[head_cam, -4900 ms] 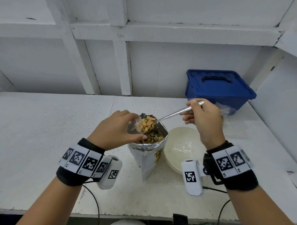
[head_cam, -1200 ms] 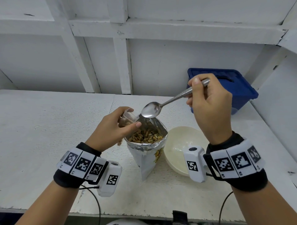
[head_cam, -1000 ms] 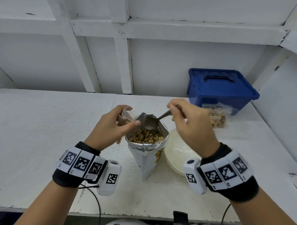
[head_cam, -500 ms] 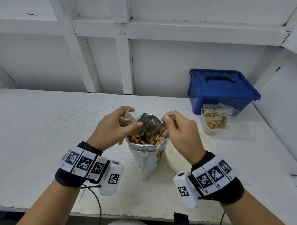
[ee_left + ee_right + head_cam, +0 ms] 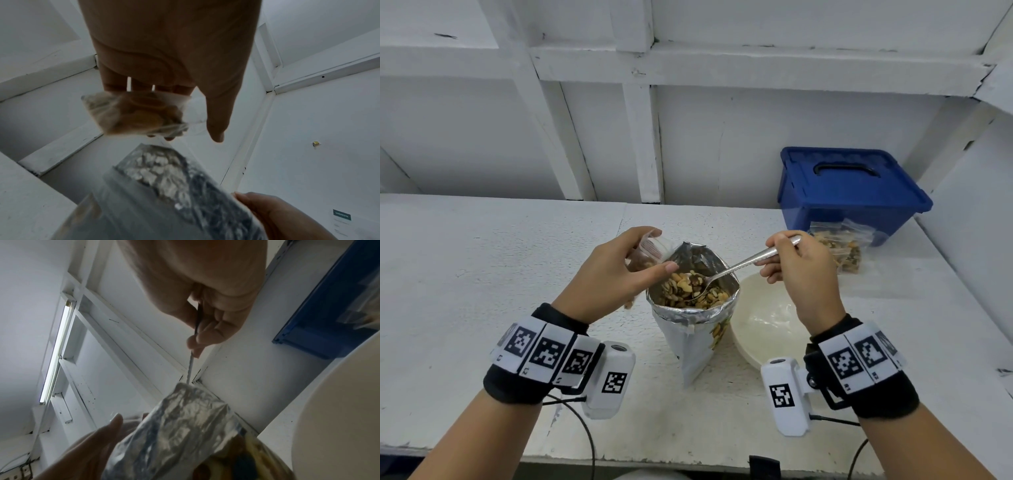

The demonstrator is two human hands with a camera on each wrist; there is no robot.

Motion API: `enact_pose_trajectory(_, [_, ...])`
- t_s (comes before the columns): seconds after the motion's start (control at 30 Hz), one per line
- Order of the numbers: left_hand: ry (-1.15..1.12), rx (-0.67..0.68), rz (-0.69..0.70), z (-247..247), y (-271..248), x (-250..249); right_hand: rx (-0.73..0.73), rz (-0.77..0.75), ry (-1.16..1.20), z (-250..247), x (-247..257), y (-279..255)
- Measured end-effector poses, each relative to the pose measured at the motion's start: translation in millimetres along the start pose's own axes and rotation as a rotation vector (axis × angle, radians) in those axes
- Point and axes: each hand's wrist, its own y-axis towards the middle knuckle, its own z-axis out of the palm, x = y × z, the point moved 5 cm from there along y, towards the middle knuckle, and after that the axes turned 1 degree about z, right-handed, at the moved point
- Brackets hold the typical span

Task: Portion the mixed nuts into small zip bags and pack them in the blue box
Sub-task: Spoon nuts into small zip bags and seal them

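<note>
A tall foil nut pouch [image 5: 693, 318] stands upright on the white table [image 5: 465, 274], its top rolled down into a silver cuff; it serves here as the landmark. Inside lie mixed nuts [image 5: 688, 291], pale cashew-like pieces among darker brown ones. Printed pictures of nuts show on the pouch's front, but no writing there can be read.

The left hand [image 5: 613, 277] is just left of the pouch mouth. Its thumb and fingers pinch a small clear zip bag [image 5: 650, 250], tilted toward the pouch and already holding some nuts; a band of red marks crosses the bag, too small to read. In the left wrist view the bag [image 5: 135, 113] hangs below the fingers, bulging and yellow-brown.

The right hand [image 5: 801, 270] is up and right of the pouch, fingers curled round the handle of a metal spoon [image 5: 736, 270]. The spoon slants down into the pouch, its bowl loaded with nuts.

A cream bowl [image 5: 763, 322] sits just right of the pouch, touching or nearly so. Beyond it, right and behind, a filled zip bag [image 5: 842, 246] leans against the blue box [image 5: 849, 192], whose lid with a handle is on.
</note>
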Motion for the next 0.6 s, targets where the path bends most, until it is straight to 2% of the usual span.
enact_pose_trajectory(0.17, [0.182, 0.071, 0.080, -1.9, 2.6, -4.4, -0.064, -0.026, 0.011, -17.1, 9.5, 7.1])
enact_pose_trajectory(0.33, [0.369, 0.132, 0.101, -0.6, 4.0, -8.4, -0.112, -0.058, 0.077, -32.1, 25.7, 13.0])
enact_pose_trajectory(0.6, [0.330, 0.142, 0.143, 10.7, 7.5, -20.7, -0.055, -0.131, 0.065, -18.1, 43.6, 11.2])
